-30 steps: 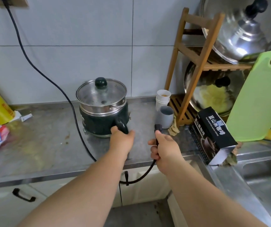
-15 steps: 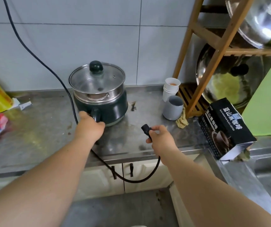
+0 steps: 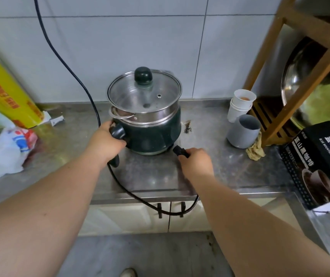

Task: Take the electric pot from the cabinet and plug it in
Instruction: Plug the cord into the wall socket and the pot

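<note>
The electric pot (image 3: 150, 124) stands upright on the worktop (image 3: 230, 166) at frame centre, lid on. The left hand (image 3: 105, 143) has its grip closed on the pot's side handle (image 3: 118, 132). The right hand (image 3: 197, 161) grips the cord connector (image 3: 180, 151), its tip just beside the pot's lower right base.

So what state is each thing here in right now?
Electric pot: upright on the counter, lid on.
Left hand: gripping the pot's handle.
Right hand: holding the cord connector at the pot's base; whether it is seated is unclear.
Cabinet doors: closed.
Grey cup: upright.
Paper cups: stacked.
Coffee box: tilted.
</note>
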